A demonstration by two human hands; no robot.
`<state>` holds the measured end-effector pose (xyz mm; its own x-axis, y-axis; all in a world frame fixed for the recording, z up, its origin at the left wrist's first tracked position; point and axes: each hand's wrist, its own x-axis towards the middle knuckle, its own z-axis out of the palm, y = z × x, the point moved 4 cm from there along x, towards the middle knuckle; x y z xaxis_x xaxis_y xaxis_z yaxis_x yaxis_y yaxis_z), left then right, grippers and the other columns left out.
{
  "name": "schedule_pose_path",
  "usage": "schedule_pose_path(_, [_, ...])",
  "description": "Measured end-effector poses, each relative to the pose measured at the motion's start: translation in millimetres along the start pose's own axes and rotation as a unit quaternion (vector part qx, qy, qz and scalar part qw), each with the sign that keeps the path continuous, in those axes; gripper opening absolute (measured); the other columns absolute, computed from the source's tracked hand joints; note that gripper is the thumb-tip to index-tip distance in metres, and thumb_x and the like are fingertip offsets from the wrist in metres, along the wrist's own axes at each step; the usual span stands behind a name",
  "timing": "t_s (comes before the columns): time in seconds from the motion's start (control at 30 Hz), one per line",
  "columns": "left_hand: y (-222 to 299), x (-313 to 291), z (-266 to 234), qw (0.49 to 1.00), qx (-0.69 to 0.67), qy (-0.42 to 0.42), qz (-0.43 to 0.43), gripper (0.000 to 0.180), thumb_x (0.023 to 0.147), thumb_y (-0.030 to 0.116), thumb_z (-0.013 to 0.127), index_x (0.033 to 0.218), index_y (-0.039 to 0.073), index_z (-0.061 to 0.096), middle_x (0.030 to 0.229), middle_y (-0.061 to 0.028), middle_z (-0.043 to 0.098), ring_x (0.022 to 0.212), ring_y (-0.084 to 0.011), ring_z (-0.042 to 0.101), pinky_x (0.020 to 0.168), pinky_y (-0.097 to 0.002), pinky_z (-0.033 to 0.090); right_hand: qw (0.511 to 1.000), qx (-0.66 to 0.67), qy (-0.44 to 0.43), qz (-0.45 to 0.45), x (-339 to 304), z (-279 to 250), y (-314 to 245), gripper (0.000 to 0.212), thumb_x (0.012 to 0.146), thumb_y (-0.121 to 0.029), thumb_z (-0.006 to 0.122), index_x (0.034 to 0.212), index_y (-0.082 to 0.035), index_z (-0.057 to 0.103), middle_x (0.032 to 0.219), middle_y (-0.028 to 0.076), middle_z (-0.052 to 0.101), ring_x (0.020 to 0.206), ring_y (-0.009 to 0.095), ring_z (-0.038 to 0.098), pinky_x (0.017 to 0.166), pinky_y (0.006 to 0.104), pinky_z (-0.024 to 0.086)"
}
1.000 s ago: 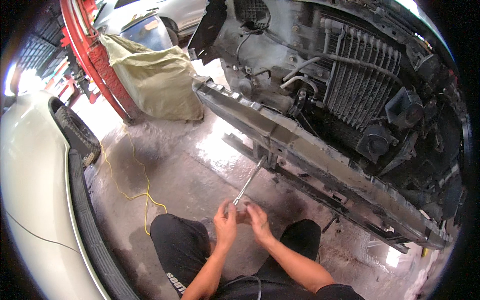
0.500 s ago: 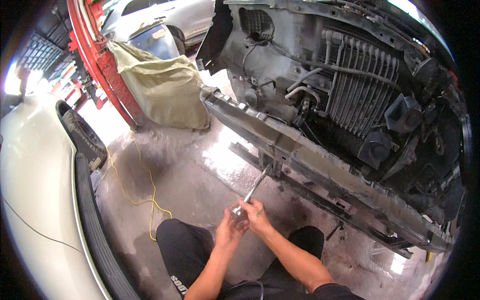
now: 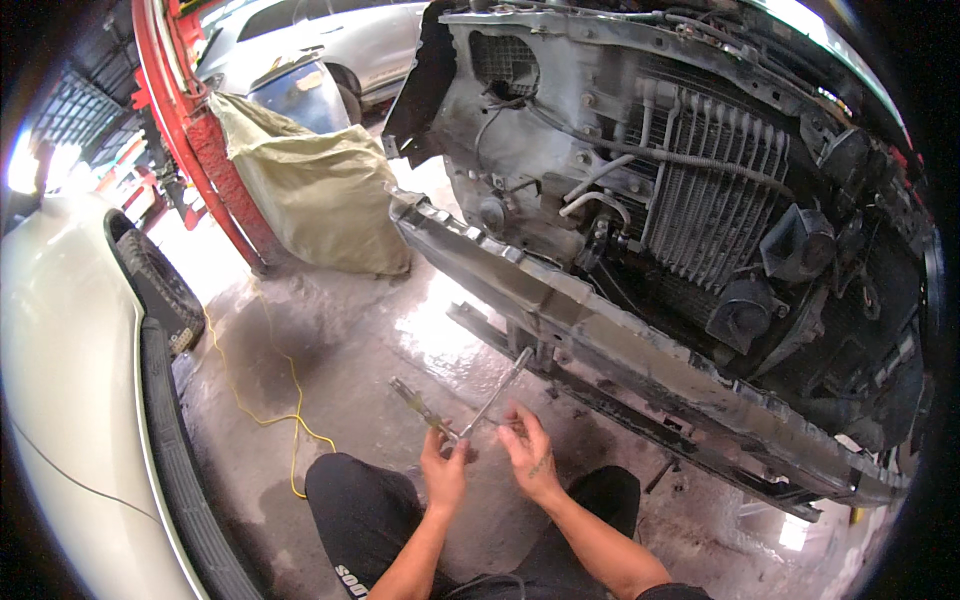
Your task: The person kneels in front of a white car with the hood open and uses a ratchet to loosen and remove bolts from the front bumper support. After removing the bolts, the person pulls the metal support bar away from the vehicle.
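A ratchet wrench point(image 3: 418, 405) is in my left hand point(image 3: 443, 475), its fingers closed around the head end while the handle slants up to the left. From the head a long metal extension bar point(image 3: 490, 400) runs up to the right, its far end at the bracket under the bumper beam point(image 3: 580, 310). My right hand point(image 3: 530, 458) is just right of the bar, with its fingers loosely apart and holding nothing; whether a fingertip brushes the bar I cannot tell.
A stripped car front with a finned cooler point(image 3: 710, 190) stands ahead and right. At left is a pale car point(image 3: 70, 380). A red lift post point(image 3: 215, 170) and a draped cloth point(image 3: 315, 190) stand behind. A yellow cord point(image 3: 265, 418) lies on the wet floor.
My right hand has let go of the bar and moved slightly right. The ratchet handle now points up-left, out of my left hand. The view has shifted a little.
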<state>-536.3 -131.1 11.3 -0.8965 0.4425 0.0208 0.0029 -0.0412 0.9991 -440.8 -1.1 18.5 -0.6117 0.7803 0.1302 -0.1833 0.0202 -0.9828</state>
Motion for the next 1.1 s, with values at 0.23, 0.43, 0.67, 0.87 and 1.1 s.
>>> schedule_pose_path(0.23, [3,-12,0,0.924,0.259,-0.041,0.279,0.046,0.079,-0.013,0.06,0.122,0.002,0.065,0.13,-0.0232,0.06,0.11,-0.033,0.067,0.087,-0.0366,0.055,0.944,-0.141,-0.151,-0.258,-7,15,-96,0.019,0.09,-0.008,0.07,0.104,0.004,0.069,0.1,0.017,0.069,0.086,0.027,0.069,0.074,0.0346,0.056])
schedule_pose_path(0.43, [0,-8,10,0.996,-0.058,0.058,-0.017,0.033,0.082,0.004,0.06,0.114,-0.001,0.069,0.092,-0.0106,0.063,0.089,-0.0253,0.062,0.082,-0.0415,0.054,0.975,-0.112,-0.071,-0.178,-29,-2,-64,0.009,0.09,-0.004,0.068,0.089,0.005,0.068,0.093,0.015,0.069,0.081,0.026,0.069,0.071,0.0352,0.055])
schedule_pose_path(0.67, [-47,-9,-16,0.736,-0.501,-0.262,-0.371,0.031,0.098,0.041,0.061,0.101,0.011,0.055,0.084,-0.0035,0.052,0.066,-0.019,0.056,0.056,-0.0292,0.044,0.993,-0.022,-0.049,-0.107,-46,-10,-27,0.009,0.09,-0.007,0.069,0.093,0.002,0.07,0.096,0.013,0.07,0.084,0.026,0.069,0.076,0.0351,0.054])
schedule_pose_path(0.87, [3,-3,11,0.951,-0.14,-0.105,-0.255,0.029,0.098,0.021,0.067,0.11,0.007,0.045,0.075,-0.0016,0.052,0.06,-0.0164,0.057,0.053,-0.0378,0.058,0.931,0.24,-0.049,0.272,-89,-16,64,0.029,0.099,-0.02,0.063,0.122,-0.002,0.06,0.099,0.013,0.069,0.087,0.026,0.069,0.081,0.039,0.058])
schedule_pose_path(1.1, [-9,-7,8,0.983,-0.038,-0.073,-0.162,0.042,0.099,0.018,0.066,0.128,-0.001,0.043,0.088,-0.0122,0.065,0.077,-0.0276,0.072,0.064,-0.0405,0.064,0.82,0.305,-0.152,0.46,-123,-20,98,0.04,0.102,-0.028,0.06,0.129,0.001,0.056,0.094,0.012,0.068,0.08,0.025,0.07,0.076,0.0386,0.059])
